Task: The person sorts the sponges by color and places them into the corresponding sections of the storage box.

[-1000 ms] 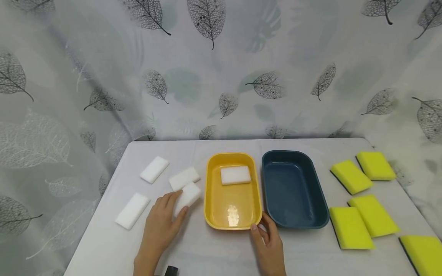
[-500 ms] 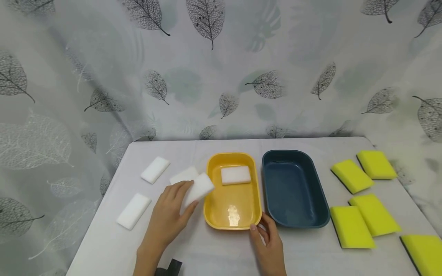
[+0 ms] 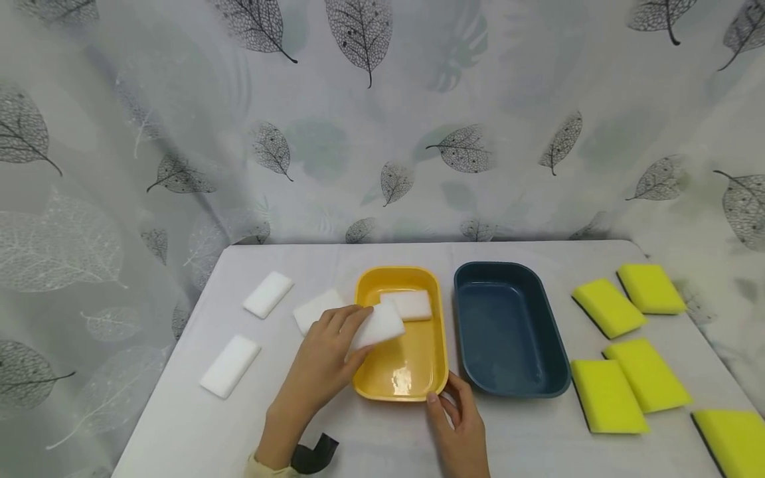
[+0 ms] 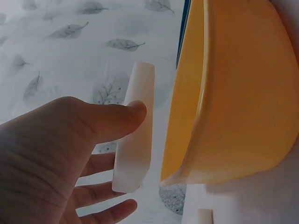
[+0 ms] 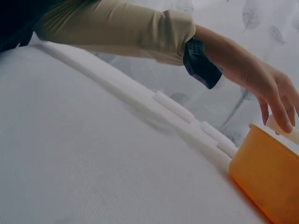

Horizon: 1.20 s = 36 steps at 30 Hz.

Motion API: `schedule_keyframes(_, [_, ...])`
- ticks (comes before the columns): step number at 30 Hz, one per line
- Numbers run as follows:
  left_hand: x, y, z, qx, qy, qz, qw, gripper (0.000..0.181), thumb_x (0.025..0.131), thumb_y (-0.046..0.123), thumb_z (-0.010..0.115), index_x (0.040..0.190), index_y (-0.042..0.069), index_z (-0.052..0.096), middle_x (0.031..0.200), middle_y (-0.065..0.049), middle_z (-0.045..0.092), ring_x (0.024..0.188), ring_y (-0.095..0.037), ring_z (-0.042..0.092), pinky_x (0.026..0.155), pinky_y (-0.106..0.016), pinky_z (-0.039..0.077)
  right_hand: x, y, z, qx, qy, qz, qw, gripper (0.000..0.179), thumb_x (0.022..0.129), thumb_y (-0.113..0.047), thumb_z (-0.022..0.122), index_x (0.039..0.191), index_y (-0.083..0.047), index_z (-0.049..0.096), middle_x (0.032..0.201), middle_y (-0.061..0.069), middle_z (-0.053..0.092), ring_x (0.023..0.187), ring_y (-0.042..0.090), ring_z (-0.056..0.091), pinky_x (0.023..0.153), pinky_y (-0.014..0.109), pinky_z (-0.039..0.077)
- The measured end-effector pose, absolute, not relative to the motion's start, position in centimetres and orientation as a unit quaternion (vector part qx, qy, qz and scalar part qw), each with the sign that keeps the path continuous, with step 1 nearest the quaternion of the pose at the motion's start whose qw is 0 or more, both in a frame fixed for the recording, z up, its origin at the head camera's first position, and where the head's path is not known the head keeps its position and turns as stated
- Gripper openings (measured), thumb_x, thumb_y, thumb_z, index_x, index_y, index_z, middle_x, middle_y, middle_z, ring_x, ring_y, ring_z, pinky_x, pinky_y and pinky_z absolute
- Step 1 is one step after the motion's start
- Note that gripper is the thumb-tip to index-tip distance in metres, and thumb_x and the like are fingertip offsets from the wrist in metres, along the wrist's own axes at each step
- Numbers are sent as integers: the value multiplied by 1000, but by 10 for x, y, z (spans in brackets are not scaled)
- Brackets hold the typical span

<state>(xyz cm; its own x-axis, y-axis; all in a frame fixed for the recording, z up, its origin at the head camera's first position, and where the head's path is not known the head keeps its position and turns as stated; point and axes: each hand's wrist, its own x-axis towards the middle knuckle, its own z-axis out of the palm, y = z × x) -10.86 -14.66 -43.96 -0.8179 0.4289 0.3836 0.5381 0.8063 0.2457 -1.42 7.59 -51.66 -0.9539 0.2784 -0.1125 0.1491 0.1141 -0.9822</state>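
My left hand point(image 3: 325, 355) pinches a white sponge block point(image 3: 378, 325) between thumb and fingers, over the left part of a yellow plastic tub point(image 3: 400, 392). In the left wrist view the sponge point(image 4: 135, 130) is tilted on edge, above the tub's rim and level with the thumb. Inside the tub, toward its far end, lies another white sponge point(image 3: 412, 305), partly covered by the held one. My right hand point(image 3: 460, 421) holds the tub's near right corner, thumb at the rim and fingers curled along the outer wall. The right wrist view does not show that hand.
Right of the tub stands a dark blue tub point(image 3: 508, 332). White sponges point(image 3: 230, 365) lie at the left, one of them point(image 3: 313, 309) partly behind my left hand. Several yellow-green sponges point(image 3: 606, 398) with dark undersides lie at the right. A leaf-print curtain point(image 3: 335, 133) hangs behind the table.
My left hand has lifted the white sponge off the table and carried it right, over the yellow tub. The tub and my right hand have shifted slightly left.
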Motion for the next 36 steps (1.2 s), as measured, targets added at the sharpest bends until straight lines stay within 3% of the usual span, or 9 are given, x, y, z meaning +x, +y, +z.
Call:
schedule_keyframes(12, [-119,-123,-451,-275,-937,-192,101,57,89,18,83,142,19,60,143,-6,62,133,-27,57,115,-44,50,-14,76,-520,-142,-747,647,65,49,102,-23,70,145,-7,53,137,15,61,115,-9,57,95,6,52])
schedule_keyframes(21, [-121,-107,-458,-272,-944,-183,42,52,94,18,77,143,19,60,143,-7,61,134,-26,56,106,-40,57,-15,75,-522,-139,-750,643,69,48,102,-23,69,145,-7,53,137,16,61,113,-8,59,93,7,53])
schedule_keyframes(36, [-123,-92,-471,-266,-956,-117,31,46,94,23,79,137,16,65,136,-7,65,127,-28,59,101,-41,59,-15,76,-521,-130,-744,651,72,47,101,-21,70,144,-8,54,136,15,61,115,-5,59,94,8,54])
